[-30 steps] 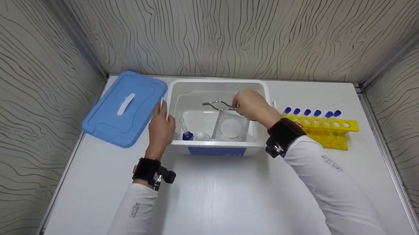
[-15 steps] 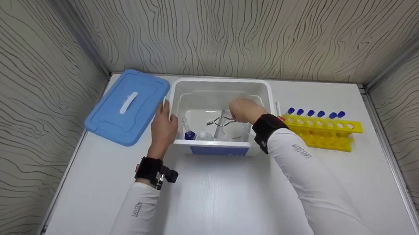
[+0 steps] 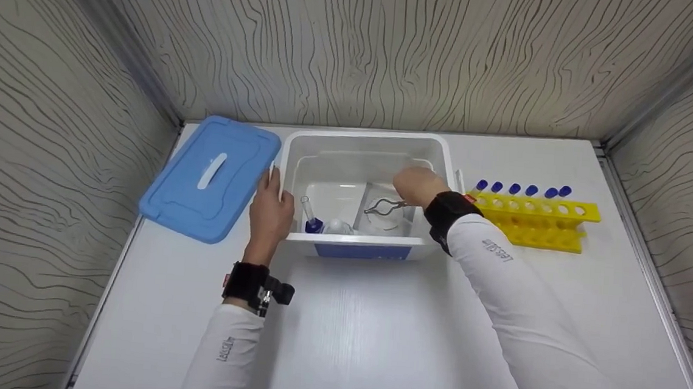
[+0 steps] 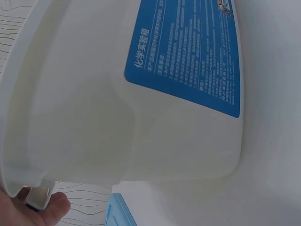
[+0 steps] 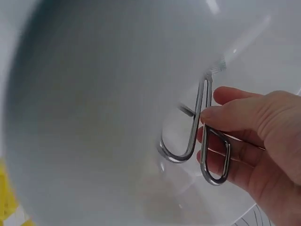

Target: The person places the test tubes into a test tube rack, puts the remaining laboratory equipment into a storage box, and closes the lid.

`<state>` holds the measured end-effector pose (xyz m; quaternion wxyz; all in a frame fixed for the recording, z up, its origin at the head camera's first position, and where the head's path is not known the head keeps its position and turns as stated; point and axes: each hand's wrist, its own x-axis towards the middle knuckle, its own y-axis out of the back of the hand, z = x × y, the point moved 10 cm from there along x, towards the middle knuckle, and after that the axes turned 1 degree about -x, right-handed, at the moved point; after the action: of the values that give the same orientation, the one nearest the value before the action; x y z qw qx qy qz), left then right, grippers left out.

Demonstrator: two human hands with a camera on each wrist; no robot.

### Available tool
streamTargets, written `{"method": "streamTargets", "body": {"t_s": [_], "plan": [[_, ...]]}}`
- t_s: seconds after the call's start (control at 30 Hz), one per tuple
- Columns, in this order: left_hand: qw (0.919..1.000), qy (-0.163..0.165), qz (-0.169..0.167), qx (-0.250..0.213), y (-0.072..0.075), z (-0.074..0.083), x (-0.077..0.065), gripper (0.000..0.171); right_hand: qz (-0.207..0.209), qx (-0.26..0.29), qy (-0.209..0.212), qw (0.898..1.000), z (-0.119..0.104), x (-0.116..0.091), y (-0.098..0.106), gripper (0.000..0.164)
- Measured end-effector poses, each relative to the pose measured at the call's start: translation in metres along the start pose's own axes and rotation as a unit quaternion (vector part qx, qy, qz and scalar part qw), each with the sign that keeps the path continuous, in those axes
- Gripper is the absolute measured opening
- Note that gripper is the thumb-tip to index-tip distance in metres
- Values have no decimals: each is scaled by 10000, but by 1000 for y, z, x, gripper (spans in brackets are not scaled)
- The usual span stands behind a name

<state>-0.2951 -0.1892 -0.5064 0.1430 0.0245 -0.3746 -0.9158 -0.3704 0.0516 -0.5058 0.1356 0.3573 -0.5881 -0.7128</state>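
My right hand (image 3: 418,184) reaches into a white plastic box (image 3: 358,239) and holds a metal test tube clamp (image 3: 383,207) by its wire loops. Thumb and fingers pinch the clamp (image 5: 214,150) in the right wrist view, where a blurred pale wall hides much of the scene. Over a grey square sheet with a white round centre (image 3: 374,228), inside the box, the clamp's wavy jaws point left. At the box's left side my left hand (image 3: 270,212) grips the white handle (image 4: 40,197), with fingers and thumb around it.
A glass tube with a dark blue base (image 3: 314,224) and a clear rounded item (image 3: 338,226) sit at the box's front left. The blue lid (image 3: 187,208) lies left of the box. To the right stands a yellow test tube rack (image 3: 529,236), with several blue caps (image 3: 514,188) behind.
My right hand has lowered into the box with the clamp, then shifted slightly right. The clamp now overlaps the square sheet. My left hand stays at the box's side.
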Motion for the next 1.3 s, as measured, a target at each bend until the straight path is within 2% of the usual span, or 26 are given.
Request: {"method": "streamTargets", "body": {"t_s": [0.2, 0.4, 0.5, 0.67, 0.8, 0.9, 1.0, 1.07, 1.13, 1.2, 1.3], "plan": [[10000, -3, -13, -2, 0, 0, 0, 60, 19, -118, -23, 9999, 5, -4, -5, 20], [10000, -68, 46, 33, 4, 0, -1, 59, 160, -4, 33, 9999, 7, -11, -1, 14], [9999, -81, 82, 69, 6, 0, -1, 59, 323, 385, 93, 9987, 6, -17, 4, 11], [10000, -51, 60, 61, 6, -1, 0, 59, 715, 1213, 237, 9898, 1, -29, 13, 29], [10000, -36, 16, 19, 4, 0, -1, 59, 1173, 1485, 286, 9815, 1, -41, 22, 28], [10000, -40, -3, 21, 3, 1, -1, 60, 1499, 1698, 121, 9739, 6, -53, 28, 28], [10000, -56, -22, 27, 2, 1, -1, 60, 1832, 1949, -164, 9634, 15, -67, 31, 28], [10000, -69, -33, 34, 1, 1, -1, 60, 2153, 2139, -342, 9522, 21, -76, 32, 28], [9999, -91, -37, 51, 0, 2, -1, 60, 2522, 2414, -553, 9354, 27, -87, 32, 29], [9999, -92, -28, 80, 0, 1, -1, 59, 2871, 2750, -759, 9145, 33, -98, 30, 31], [9999, -62, -44, 116, 0, 1, 0, 59, 3197, 3197, -1084, 8853, 41, -109, 22, 39]]}}
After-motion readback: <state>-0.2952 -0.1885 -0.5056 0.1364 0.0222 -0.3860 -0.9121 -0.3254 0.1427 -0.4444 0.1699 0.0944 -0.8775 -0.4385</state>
